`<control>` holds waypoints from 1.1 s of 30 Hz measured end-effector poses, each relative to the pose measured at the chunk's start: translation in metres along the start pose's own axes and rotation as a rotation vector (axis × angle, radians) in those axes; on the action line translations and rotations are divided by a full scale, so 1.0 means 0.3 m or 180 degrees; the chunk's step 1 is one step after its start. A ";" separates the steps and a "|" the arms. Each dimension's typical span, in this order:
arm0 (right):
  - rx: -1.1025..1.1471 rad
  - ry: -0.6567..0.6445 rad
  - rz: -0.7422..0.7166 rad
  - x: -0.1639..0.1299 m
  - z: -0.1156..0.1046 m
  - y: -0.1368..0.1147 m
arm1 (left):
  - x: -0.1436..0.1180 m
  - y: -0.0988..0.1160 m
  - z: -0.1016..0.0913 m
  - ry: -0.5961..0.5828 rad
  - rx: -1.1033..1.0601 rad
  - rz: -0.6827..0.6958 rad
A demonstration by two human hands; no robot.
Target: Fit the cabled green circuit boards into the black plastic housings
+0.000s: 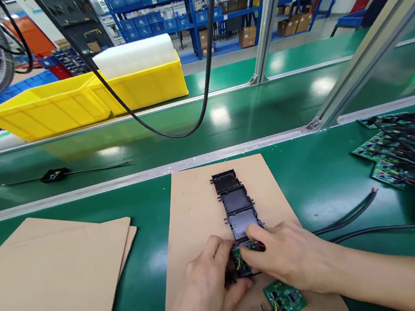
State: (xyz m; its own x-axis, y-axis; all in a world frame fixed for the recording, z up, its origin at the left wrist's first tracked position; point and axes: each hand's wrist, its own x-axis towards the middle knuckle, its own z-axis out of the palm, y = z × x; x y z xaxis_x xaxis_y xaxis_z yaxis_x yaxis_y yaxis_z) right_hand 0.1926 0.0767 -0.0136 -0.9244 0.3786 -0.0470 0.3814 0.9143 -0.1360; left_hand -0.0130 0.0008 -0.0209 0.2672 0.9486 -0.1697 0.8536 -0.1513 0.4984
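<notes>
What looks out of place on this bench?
One small black module with thin wires lies alone on the far belt lane, apart from the work. The green circuit boards at right sit in a tangled heap of black wires.

A single head-worn view looks forward and down, close over the counter (318, 173); the conveyor belt (189, 127) and storage shelves (191, 12) lie farther ahead.

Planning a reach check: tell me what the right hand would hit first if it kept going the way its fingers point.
The right hand points left, at the left hand, across the small green board both pinch. It would likely press into those fingers first.
</notes>
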 end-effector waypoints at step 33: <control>0.0335 0.0187 0.0129 0.011 0.013 -0.008 | -0.030 -0.036 -0.027 -0.0087 0.0482 0.0352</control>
State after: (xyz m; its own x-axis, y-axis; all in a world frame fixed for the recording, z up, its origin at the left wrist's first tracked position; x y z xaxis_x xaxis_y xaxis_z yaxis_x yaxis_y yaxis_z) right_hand 0.1887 0.0752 -0.0174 -0.9049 0.4256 0.0030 0.4127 0.8791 -0.2383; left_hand -0.0282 -0.0038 -0.0178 0.3734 0.9163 -0.1450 0.8754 -0.2963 0.3820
